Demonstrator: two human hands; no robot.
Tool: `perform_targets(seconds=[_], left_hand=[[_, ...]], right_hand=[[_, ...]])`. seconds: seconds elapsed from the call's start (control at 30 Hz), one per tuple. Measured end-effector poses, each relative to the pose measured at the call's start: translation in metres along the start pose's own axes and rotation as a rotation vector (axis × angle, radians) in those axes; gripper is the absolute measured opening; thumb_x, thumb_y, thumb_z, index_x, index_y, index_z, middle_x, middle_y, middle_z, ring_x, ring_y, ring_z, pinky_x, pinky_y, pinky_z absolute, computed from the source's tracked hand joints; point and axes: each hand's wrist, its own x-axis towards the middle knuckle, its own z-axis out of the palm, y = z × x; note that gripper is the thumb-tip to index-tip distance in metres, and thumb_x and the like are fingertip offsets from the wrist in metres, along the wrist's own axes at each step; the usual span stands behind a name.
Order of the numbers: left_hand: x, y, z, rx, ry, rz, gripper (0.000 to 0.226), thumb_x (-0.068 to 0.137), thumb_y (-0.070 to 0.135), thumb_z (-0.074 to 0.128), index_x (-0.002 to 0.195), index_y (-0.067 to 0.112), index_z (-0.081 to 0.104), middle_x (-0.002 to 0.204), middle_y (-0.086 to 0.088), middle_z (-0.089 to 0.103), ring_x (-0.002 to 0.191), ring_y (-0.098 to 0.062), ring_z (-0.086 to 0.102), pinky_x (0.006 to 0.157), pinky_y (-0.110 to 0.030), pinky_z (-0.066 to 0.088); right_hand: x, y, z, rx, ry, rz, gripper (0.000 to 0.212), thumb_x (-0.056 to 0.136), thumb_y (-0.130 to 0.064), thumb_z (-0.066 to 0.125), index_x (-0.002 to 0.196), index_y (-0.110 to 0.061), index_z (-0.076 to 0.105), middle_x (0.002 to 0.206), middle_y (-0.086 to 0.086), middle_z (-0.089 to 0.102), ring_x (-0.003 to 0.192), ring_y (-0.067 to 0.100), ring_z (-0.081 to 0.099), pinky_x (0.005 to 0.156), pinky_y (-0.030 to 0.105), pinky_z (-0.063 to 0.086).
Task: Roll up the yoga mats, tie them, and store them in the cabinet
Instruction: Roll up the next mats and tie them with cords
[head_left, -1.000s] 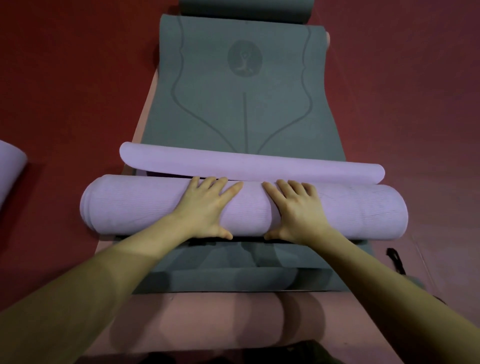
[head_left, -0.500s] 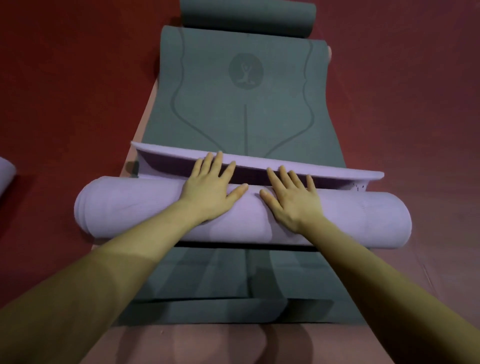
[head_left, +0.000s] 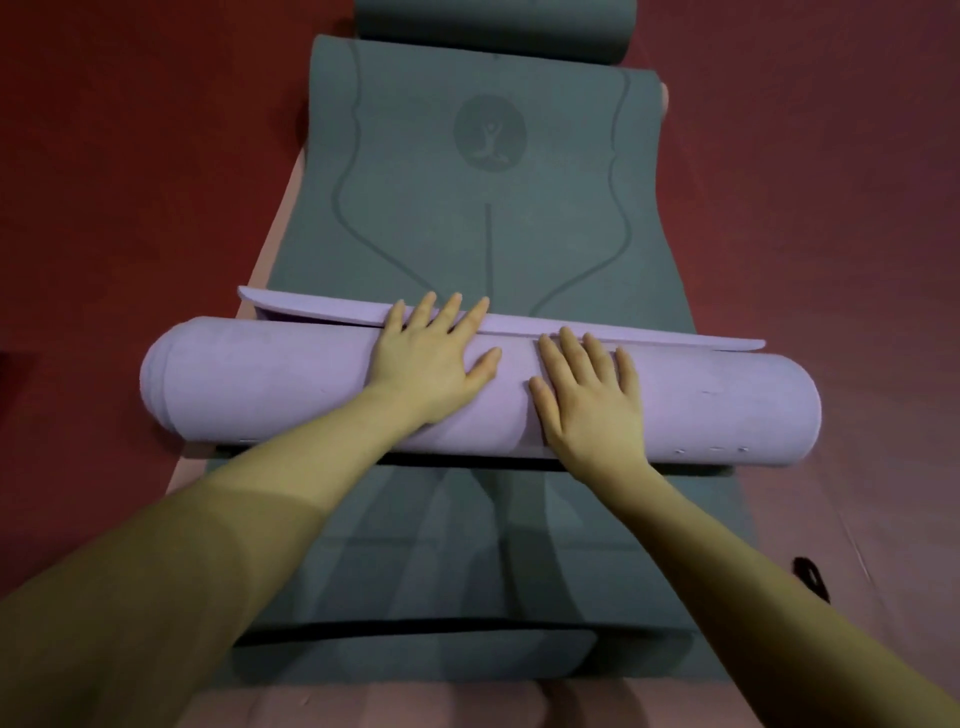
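A lilac yoga mat lies rolled into a thick tube across a flat grey-green mat. Only a thin strip of its loose end still sticks out flat on the far side. My left hand presses on top of the roll with straight, spread fingers reaching over that loose edge. Beside it my right hand lies flat on the roll, fingers straight. The grey-green mat's far end is curled into a small roll at the top of the view.
A pink mat shows under the grey-green one along its left edge and at the bottom. A black strap lies on the floor at the right. Red floor surrounds the mats.
The lilac roll has moved away from me over the grey-green mat, taking in most of its loose end. Both hands slid forward on top of it. The lilac object at far left left the view.
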Motion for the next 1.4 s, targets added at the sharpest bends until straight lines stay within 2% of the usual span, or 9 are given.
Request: perform_targets(seconds=[0.1, 0.2, 0.33, 0.43, 0.57, 0.73, 0.9, 1.1, 1.4], left_hand=[[0.011, -0.003, -0.007, -0.019, -0.004, -0.004, 0.065, 0.095, 0.058, 0.018, 0.152, 0.028, 0.007, 0.158, 0.000, 0.018, 0.145, -0.023, 0.015, 0.116, -0.045, 0.008], [-0.001, 0.000, -0.003, -0.019, 0.107, 0.052, 0.068, 0.093, 0.050, 0.010, 0.149, 0.017, 0.030, 0.151, -0.005, 0.036, 0.138, -0.027, 0.033, 0.112, -0.044, 0.020], [-0.021, 0.003, 0.017, 0.053, 0.231, 0.148, 0.067, 0.088, 0.049, 0.027, 0.138, 0.010, 0.049, 0.143, -0.011, 0.047, 0.129, -0.035, 0.045, 0.107, -0.055, 0.028], [-0.012, -0.005, 0.014, 0.072, 0.176, 0.182, 0.078, 0.084, 0.059, 0.026, 0.142, 0.009, 0.042, 0.147, -0.011, 0.041, 0.132, -0.037, 0.041, 0.108, -0.058, 0.025], [0.017, -0.010, -0.005, 0.063, 0.076, 0.155, 0.086, 0.084, 0.070, 0.017, 0.152, 0.018, 0.013, 0.157, -0.008, 0.021, 0.141, -0.030, 0.024, 0.114, -0.048, 0.014], [0.036, -0.021, -0.016, 0.120, 0.055, 0.229, 0.098, 0.070, 0.076, -0.003, 0.152, 0.024, 0.012, 0.156, -0.008, 0.021, 0.136, -0.031, 0.029, 0.110, -0.046, 0.021], [0.039, -0.024, -0.010, 0.254, 0.002, 0.211, 0.128, 0.060, 0.086, 0.052, 0.150, 0.024, -0.014, 0.159, -0.012, -0.001, 0.143, -0.038, 0.009, 0.110, -0.062, 0.009], [0.061, -0.025, -0.022, 0.241, -0.052, 0.208, 0.133, 0.053, 0.085, 0.060, 0.151, 0.022, -0.003, 0.153, -0.010, 0.020, 0.133, -0.034, 0.030, 0.107, -0.057, 0.024], [0.044, -0.019, -0.022, 0.287, -0.011, 0.229, 0.122, 0.060, 0.081, 0.060, 0.151, 0.020, 0.005, 0.148, -0.010, 0.029, 0.125, -0.032, 0.038, 0.102, -0.045, 0.032]], right_hand=[[0.004, 0.006, 0.001, -0.003, 0.000, -0.028, 0.057, 0.096, -0.046, 0.026, 0.137, -0.015, 0.051, 0.144, 0.013, 0.048, 0.130, 0.034, 0.045, 0.107, 0.050, 0.024], [0.028, 0.008, -0.007, 0.018, -0.115, -0.010, 0.068, 0.092, -0.053, 0.013, 0.142, -0.020, 0.044, 0.149, 0.010, 0.041, 0.137, 0.031, 0.037, 0.111, 0.052, 0.021], [0.055, 0.012, -0.007, -0.015, -0.133, 0.005, 0.079, 0.085, -0.056, 0.001, 0.144, -0.024, 0.042, 0.151, 0.009, 0.038, 0.139, 0.028, 0.033, 0.113, 0.050, 0.013], [0.054, 0.012, -0.001, 0.015, -0.067, 0.035, 0.072, 0.090, -0.054, 0.010, 0.138, -0.018, 0.049, 0.147, 0.011, 0.044, 0.133, 0.031, 0.040, 0.110, 0.052, 0.019], [0.029, 0.022, 0.011, 0.060, 0.103, -0.063, 0.063, 0.093, -0.050, 0.034, 0.141, -0.011, 0.045, 0.147, 0.014, 0.042, 0.133, 0.035, 0.040, 0.110, 0.051, 0.021], [0.035, 0.041, 0.010, -0.019, 0.018, -0.161, 0.111, 0.060, -0.063, 0.075, 0.149, -0.013, 0.030, 0.152, 0.015, 0.033, 0.139, 0.035, 0.031, 0.112, 0.053, 0.020], [0.064, 0.041, 0.002, -0.073, -0.127, -0.150, 0.130, 0.045, -0.060, 0.085, 0.150, -0.012, 0.025, 0.153, 0.015, 0.030, 0.141, 0.036, 0.026, 0.113, 0.052, 0.016], [0.093, 0.047, -0.012, -0.212, -0.307, -0.187, 0.136, 0.052, -0.074, 0.073, 0.152, -0.019, 0.000, 0.157, 0.015, 0.010, 0.146, 0.031, 0.008, 0.112, 0.060, 0.008], [0.074, 0.041, -0.015, -0.166, -0.163, -0.224, 0.119, 0.036, -0.059, 0.085, 0.136, -0.009, 0.046, 0.123, 0.016, 0.055, 0.112, 0.036, 0.052, 0.094, 0.053, 0.037]])
